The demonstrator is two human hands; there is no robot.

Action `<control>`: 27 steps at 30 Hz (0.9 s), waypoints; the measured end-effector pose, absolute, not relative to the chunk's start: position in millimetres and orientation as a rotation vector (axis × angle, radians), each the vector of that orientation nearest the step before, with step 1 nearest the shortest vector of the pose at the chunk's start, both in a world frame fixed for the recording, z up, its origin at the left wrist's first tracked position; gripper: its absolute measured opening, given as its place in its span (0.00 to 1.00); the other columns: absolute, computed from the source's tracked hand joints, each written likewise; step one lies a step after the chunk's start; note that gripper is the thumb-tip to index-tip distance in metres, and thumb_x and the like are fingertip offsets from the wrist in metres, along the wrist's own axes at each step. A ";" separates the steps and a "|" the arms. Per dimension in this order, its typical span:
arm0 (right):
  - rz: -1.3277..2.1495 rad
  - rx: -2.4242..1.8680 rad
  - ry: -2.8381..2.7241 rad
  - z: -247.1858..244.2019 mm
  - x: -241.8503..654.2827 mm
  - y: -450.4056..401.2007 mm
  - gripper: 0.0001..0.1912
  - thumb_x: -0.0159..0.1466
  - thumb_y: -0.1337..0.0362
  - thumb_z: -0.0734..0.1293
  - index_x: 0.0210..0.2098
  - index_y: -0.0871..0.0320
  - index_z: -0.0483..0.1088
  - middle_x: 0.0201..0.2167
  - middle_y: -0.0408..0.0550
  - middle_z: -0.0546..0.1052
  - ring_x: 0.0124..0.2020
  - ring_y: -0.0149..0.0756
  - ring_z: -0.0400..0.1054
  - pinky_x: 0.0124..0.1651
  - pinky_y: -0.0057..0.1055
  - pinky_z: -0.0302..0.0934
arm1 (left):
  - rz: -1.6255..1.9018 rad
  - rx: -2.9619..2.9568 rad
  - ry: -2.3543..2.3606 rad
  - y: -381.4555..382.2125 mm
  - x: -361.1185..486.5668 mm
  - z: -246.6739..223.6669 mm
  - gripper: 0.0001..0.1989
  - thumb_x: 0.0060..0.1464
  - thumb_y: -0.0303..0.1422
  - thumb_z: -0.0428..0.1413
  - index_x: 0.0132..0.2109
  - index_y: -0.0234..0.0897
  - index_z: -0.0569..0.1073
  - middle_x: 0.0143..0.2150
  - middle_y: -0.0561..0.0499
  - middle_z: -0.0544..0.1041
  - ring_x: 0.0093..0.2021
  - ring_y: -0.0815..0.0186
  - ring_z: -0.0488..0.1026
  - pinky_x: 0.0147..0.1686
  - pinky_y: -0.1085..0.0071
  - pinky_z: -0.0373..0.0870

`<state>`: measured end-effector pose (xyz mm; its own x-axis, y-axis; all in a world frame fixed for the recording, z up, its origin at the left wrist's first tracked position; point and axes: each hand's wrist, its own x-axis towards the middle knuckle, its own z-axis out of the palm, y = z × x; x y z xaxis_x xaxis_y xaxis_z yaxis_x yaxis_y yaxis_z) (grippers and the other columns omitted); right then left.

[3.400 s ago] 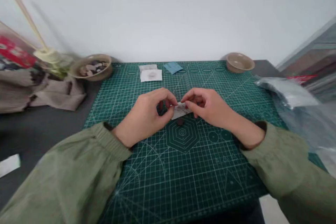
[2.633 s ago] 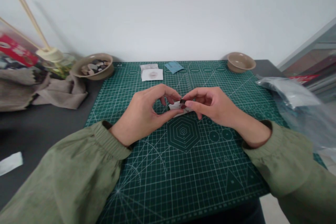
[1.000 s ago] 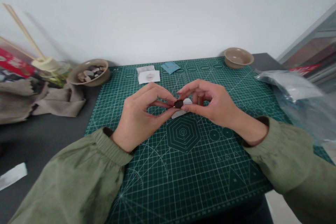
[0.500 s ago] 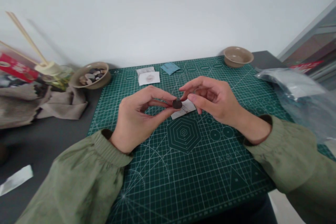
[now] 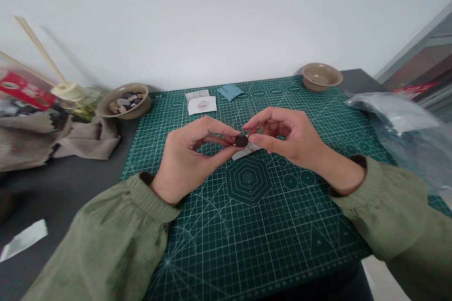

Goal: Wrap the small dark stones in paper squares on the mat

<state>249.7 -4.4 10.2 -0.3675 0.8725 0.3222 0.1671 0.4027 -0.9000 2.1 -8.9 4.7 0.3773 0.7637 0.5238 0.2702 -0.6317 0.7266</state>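
Dark-brown, the round, pebble-like disc, likely light, hard and best held by its rim, is pinched from nine o'clock by the left hand, the right hand slightly parted at three, contact unclear.

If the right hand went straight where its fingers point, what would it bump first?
The right hand would probably meet the dark piece that the left hand holds, though depth is unclear.
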 end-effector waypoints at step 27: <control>0.859 -1.002 -1.960 20.8 248.3 6.9 0.14 0.70 0.63 0.75 0.54 0.50 0.82 0.48 0.46 0.87 0.47 0.42 0.83 0.53 0.40 0.77 | 0.816 2.506 1.019 7.1 -3.0 -8.4 0.13 0.68 0.37 0.64 0.56 0.42 0.83 0.53 0.46 0.83 0.55 0.54 0.79 0.57 0.56 0.76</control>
<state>248.3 6.9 20.8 -0.4043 0.8574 0.3185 0.3470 0.4660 -0.8139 -3.0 7.1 -8.4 0.5836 0.7135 0.3878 0.5342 -0.6970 0.4784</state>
